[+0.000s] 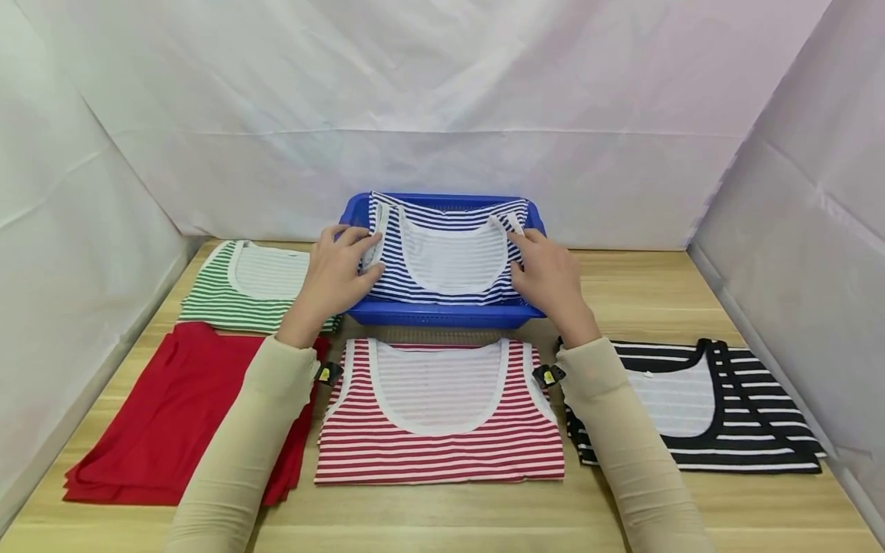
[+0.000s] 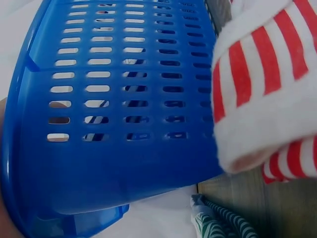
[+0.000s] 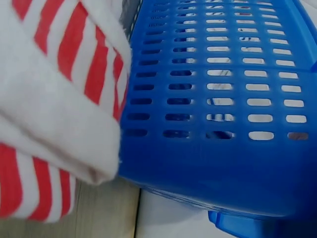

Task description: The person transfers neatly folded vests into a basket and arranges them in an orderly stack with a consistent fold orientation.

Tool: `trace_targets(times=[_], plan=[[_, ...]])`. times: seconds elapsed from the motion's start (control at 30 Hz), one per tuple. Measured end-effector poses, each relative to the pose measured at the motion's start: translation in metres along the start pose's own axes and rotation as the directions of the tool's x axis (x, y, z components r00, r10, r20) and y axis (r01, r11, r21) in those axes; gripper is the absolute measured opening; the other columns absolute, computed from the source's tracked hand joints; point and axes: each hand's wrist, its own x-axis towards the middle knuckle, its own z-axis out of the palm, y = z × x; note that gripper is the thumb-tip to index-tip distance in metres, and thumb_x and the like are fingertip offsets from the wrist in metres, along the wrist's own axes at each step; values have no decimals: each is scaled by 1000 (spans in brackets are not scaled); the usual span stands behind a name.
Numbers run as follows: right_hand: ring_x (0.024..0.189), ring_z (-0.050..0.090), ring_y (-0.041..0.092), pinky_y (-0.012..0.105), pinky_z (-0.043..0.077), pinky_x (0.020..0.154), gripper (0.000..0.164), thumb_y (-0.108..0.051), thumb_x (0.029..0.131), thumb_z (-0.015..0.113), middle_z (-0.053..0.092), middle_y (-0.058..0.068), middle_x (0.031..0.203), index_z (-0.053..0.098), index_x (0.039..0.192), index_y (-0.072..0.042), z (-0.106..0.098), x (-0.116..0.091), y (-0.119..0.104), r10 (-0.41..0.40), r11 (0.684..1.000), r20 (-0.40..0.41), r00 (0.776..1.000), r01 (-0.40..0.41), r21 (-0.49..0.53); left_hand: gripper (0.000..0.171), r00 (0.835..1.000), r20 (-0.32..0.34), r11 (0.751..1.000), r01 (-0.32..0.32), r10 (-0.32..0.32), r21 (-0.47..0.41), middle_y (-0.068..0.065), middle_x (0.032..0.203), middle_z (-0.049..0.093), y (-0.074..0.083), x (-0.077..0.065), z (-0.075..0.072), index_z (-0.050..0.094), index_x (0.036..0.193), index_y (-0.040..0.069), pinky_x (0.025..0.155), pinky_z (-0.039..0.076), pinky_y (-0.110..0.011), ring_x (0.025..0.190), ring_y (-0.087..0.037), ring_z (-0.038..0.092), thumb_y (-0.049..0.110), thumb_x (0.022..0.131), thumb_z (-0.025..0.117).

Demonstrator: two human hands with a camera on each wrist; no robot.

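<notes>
A blue-and-white striped tank top point(image 1: 452, 288) lies folded inside a blue plastic basket point(image 1: 442, 315), its white-trimmed neckline facing up. At the top's left side, my left hand point(image 1: 336, 269) rests with fingertips and thumb spread apart on the armhole edge. My right hand point(image 1: 551, 276) touches the opposite side near the strap, index finger and thumb apart; its other fingers are partly hidden. Both wrist views show the slotted basket walls point(image 2: 148, 168) from outside, while the hands are mostly out of sight there.
A red-striped tank top point(image 1: 439, 461) lies folded before the basket. Left are a green-striped top point(image 1: 214, 288) and folded red fabric point(image 1: 166, 415); right is a black-striped top point(image 1: 760, 399). White cloth walls point(image 1: 442, 92) surround the wooden table point(image 1: 415, 522).
</notes>
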Motion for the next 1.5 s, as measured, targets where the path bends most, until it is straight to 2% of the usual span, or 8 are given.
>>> trace_targets(times=[0.2, 0.43, 0.57, 0.73, 0.87, 1.13, 1.33, 1.5], plan=[[61, 52, 30, 35, 31, 46, 52, -9, 91, 55, 65, 12, 142, 64, 142, -16, -3, 0, 1, -21, 997, 55, 998, 25, -77, 55, 985, 160, 998, 55, -59, 34, -18, 155, 50, 5, 2, 1, 55, 150, 11, 119, 18, -73, 155, -46, 21, 37, 101, 60], [63, 54, 27, 37, 33, 47, 45, -7, 87, 57, 79, 11, 102, 75, 126, -19, -5, -3, 1, -25, 988, 119, 993, 43, -149, 54, 966, 252, 995, 35, -57, 92, -15, 153, 55, 10, 7, 2, 61, 145, 11, 117, 28, -70, 152, -41, 31, 43, 102, 58], [62, 58, 28, 39, 36, 46, 31, -15, 91, 60, 76, 10, 87, 78, 116, -18, -3, -3, 1, -49, 980, 105, 993, 68, -186, 52, 962, 267, 993, 26, -55, 113, -14, 151, 57, 11, 7, 2, 64, 143, 12, 115, 32, -69, 149, -40, 36, 44, 102, 57], [62, 63, 29, 40, 39, 45, 27, -27, 97, 64, 78, 11, 90, 78, 116, -16, -1, -3, 1, -74, 974, 73, 995, 88, -210, 51, 961, 271, 993, 20, -51, 118, -14, 150, 58, 9, 7, 3, 65, 141, 12, 114, 36, -68, 147, -41, 39, 45, 103, 56], [58, 60, 28, 39, 37, 44, 22, -28, 97, 65, 76, 10, 84, 78, 108, -14, -1, -4, 1, -86, 973, 59, 995, 96, -210, 51, 962, 270, 993, 19, -50, 117, -14, 151, 58, 9, 7, 4, 65, 141, 12, 113, 37, -67, 146, -40, 40, 45, 103, 56], [74, 71, 36, 46, 48, 49, 28, -32, 99, 63, 76, 12, 118, 76, 103, -8, -1, -1, 3, -71, 973, 79, 994, 86, -214, 53, 960, 273, 992, 28, -62, 125, -15, 150, 58, 9, 8, 4, 65, 140, 10, 113, 37, -66, 145, -40, 42, 45, 103, 55], [58, 56, 28, 39, 35, 45, 27, -31, 98, 63, 72, 10, 83, 68, 80, -11, -3, -1, 5, -53, 977, 62, 997, 65, -202, 52, 970, 238, 994, 28, -53, 108, -16, 150, 56, 10, 11, 6, 64, 141, 9, 112, 40, -65, 142, -40, 46, 44, 103, 55], [51, 42, 22, 33, 24, 43, 22, -26, 99, 60, 61, 6, 65, 74, 87, -13, -2, -3, 5, -59, 983, 37, 998, 65, -173, 51, 974, 219, 996, 34, -52, 87, -15, 144, 63, 10, 11, 6, 64, 141, 11, 108, 43, -64, 136, -40, 53, 43, 102, 56]])
